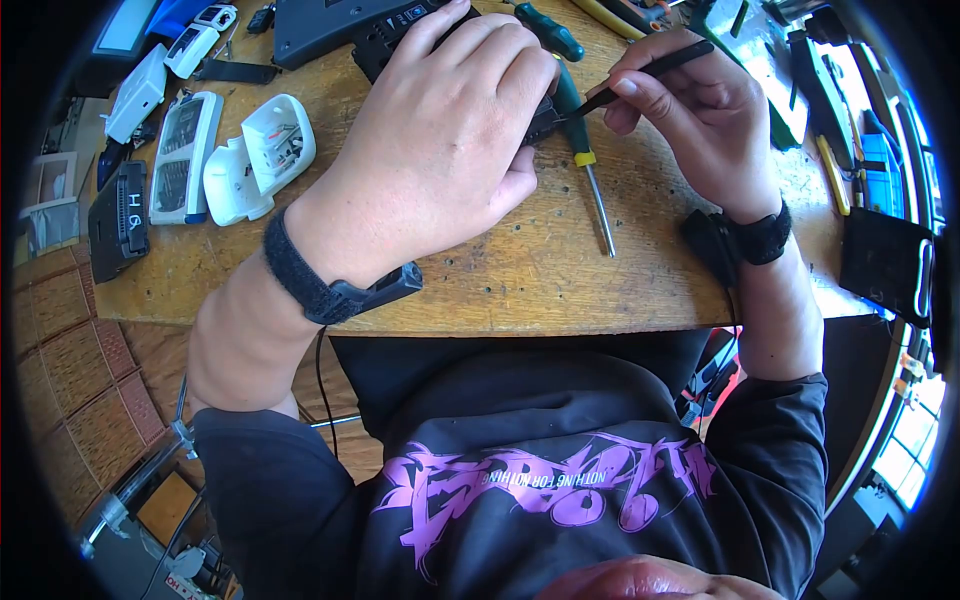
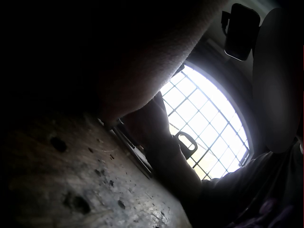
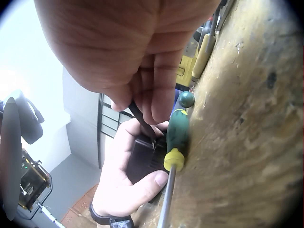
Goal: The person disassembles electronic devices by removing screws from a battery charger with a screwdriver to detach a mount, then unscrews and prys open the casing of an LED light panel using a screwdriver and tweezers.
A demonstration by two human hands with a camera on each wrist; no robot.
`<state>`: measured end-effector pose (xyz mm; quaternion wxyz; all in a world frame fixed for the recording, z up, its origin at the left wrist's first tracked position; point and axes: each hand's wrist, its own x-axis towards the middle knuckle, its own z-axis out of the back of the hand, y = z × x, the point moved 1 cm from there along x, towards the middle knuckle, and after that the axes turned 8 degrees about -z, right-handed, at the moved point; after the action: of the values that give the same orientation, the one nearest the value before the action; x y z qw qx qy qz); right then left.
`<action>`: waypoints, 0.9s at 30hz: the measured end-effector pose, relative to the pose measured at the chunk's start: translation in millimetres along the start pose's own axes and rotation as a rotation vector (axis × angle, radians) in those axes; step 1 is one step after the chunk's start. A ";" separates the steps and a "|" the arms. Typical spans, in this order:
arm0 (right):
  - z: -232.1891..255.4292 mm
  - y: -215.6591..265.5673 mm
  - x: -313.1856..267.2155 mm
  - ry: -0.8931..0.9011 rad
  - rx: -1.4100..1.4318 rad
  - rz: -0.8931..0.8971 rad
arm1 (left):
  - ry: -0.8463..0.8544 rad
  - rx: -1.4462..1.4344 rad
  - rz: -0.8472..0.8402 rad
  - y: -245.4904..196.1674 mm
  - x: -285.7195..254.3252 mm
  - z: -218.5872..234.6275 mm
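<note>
My left hand (image 1: 440,150) holds a dark plastic device (image 3: 142,159), thumb on one side and fingers round the other. From above, the back of that hand covers most of the device. Between thumb and fingers, my right hand (image 1: 705,120) pinches black tweezers (image 1: 682,58). Their tips meet the device's edge beside slotted openings in the right wrist view. Just next to it lies a screwdriver (image 3: 178,133) with a green handle and yellow collar, its shaft towards me. The left wrist view is dark and hides the left hand's fingers.
Left on the wooden table (image 1: 450,300) stand an open white box (image 1: 236,190) with small screws and a bit case (image 1: 182,160). A larger black device (image 1: 320,30) and another green screwdriver (image 1: 550,32) lie at the back. Yellow-handled pliers (image 1: 832,175) are at the right.
</note>
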<state>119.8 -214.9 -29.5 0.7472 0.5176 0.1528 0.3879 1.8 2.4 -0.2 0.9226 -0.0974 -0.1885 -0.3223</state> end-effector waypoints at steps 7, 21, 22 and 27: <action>16.2 0.4 1.9 -0.154 0.029 0.112 | -0.005 -0.012 0.007 0.6 -1.0 -1.3; 8.9 -4.2 -0.5 0.018 -0.005 -0.003 | -0.077 0.031 0.029 -3.5 -0.8 -11.2; 8.0 -3.3 -0.3 0.037 -0.007 -0.008 | -0.081 0.028 0.029 -3.5 -0.8 -11.3; 5.0 -3.0 0.2 0.050 0.009 -0.016 | -0.082 0.032 0.029 -3.8 -1.1 -11.7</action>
<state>124.3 -218.4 -30.1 0.7440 0.5097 0.1774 0.3940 1.9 -3.5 -11.1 0.9201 -0.0985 -0.2298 -0.3013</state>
